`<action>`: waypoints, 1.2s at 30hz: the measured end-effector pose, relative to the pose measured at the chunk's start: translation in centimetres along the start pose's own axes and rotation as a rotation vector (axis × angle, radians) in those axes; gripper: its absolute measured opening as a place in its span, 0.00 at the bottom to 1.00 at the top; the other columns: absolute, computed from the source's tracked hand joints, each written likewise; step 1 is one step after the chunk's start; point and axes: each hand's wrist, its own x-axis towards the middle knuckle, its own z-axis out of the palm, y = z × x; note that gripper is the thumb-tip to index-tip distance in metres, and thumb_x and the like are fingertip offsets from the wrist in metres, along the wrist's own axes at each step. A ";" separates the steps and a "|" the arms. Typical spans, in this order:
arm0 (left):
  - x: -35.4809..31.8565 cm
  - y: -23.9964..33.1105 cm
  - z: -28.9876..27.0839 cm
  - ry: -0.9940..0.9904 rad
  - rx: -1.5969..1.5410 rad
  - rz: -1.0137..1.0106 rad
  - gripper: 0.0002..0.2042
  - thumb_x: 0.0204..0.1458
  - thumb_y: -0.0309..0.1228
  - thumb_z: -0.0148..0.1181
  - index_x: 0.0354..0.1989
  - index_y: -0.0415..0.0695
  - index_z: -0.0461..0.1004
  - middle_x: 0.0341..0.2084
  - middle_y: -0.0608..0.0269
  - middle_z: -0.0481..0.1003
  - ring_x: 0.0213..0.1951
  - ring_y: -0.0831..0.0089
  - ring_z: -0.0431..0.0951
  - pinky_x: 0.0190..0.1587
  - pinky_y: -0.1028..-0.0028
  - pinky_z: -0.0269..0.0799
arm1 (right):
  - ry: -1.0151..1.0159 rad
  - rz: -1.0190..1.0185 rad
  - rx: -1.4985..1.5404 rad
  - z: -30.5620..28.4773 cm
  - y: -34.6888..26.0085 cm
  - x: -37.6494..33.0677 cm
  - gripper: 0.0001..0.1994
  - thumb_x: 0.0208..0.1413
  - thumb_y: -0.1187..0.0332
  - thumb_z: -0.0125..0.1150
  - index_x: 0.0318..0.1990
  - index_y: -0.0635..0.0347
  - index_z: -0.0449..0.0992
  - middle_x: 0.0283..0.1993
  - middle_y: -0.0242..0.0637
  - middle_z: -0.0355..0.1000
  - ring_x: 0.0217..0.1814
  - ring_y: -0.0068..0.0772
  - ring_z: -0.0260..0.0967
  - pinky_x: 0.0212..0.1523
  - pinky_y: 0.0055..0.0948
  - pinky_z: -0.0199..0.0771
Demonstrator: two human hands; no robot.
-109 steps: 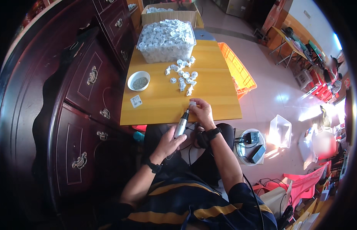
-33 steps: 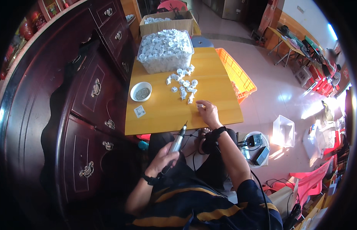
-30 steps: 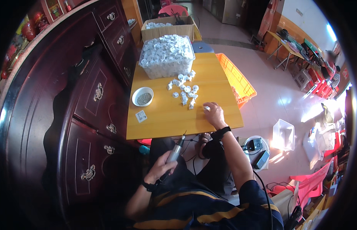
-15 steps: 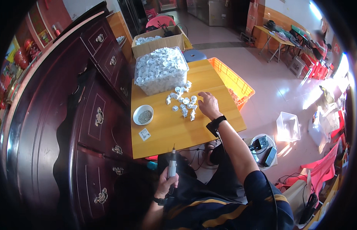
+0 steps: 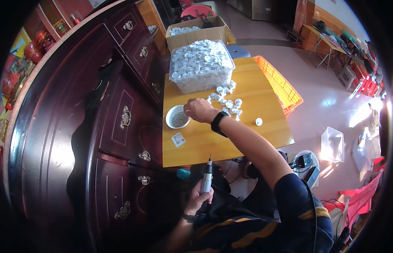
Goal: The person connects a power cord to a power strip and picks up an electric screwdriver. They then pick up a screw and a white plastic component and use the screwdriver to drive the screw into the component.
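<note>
In my left hand (image 5: pixel 199 199), held low before the table's front edge, is a silver and black electric screwdriver (image 5: pixel 208 181), its thin bit pointing up. My right hand (image 5: pixel 200 110) is at the right rim of a white bowl (image 5: pixel 169 114). Small grey metal pieces, which look like screws (image 5: pixel 179 119), fill part of the bowl. The right fingers curl down toward them, and the fingertips are hidden. Beyond my right wrist lies a loose cluster of small white plastic parts (image 5: pixel 230 103). A single round white part (image 5: pixel 258 122) lies apart on the right of the table.
A clear bin (image 5: pixel 200 85) heaped with white parts stands at the table's (image 5: pixel 264 92) back left, before a cardboard box (image 5: pixel 196 39). A dark wooden cabinet (image 5: pixel 114 97) borders the left. An orange crate (image 5: pixel 285 86) is beyond the right edge. A printed label (image 5: pixel 178 139) lies near the bowl.
My right hand has moved left from beside the white parts to the bowl. One white part now lies alone on the right. The left hand still holds the screwdriver; the view has shifted.
</note>
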 end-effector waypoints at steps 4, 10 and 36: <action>-0.4 -0.2 0.1 0.042 -0.003 -0.029 0.33 0.52 0.38 0.68 0.64 0.40 0.60 0.27 0.63 0.71 0.25 0.77 0.73 0.28 0.77 0.72 | -0.148 -0.011 -0.239 3.0 -2.2 3.5 0.07 0.52 0.67 0.58 0.34 0.52 0.83 0.38 0.42 0.79 0.42 0.46 0.78 0.41 0.41 0.78; -0.7 -0.8 -0.3 0.033 -0.010 0.009 0.33 0.54 0.39 0.68 0.65 0.40 0.60 0.28 0.63 0.71 0.25 0.77 0.73 0.29 0.77 0.72 | -0.334 0.126 -0.398 6.6 -3.0 4.8 0.10 0.55 0.63 0.59 0.38 0.53 0.84 0.42 0.38 0.81 0.45 0.40 0.79 0.43 0.37 0.79; -0.2 -0.5 -0.6 0.030 -0.061 0.042 0.36 0.52 0.40 0.68 0.65 0.38 0.59 0.28 0.63 0.72 0.24 0.76 0.73 0.26 0.77 0.72 | 0.008 0.563 1.190 -1.4 -1.9 -5.8 0.07 0.58 0.66 0.61 0.37 0.60 0.78 0.33 0.30 0.77 0.31 0.21 0.76 0.31 0.21 0.76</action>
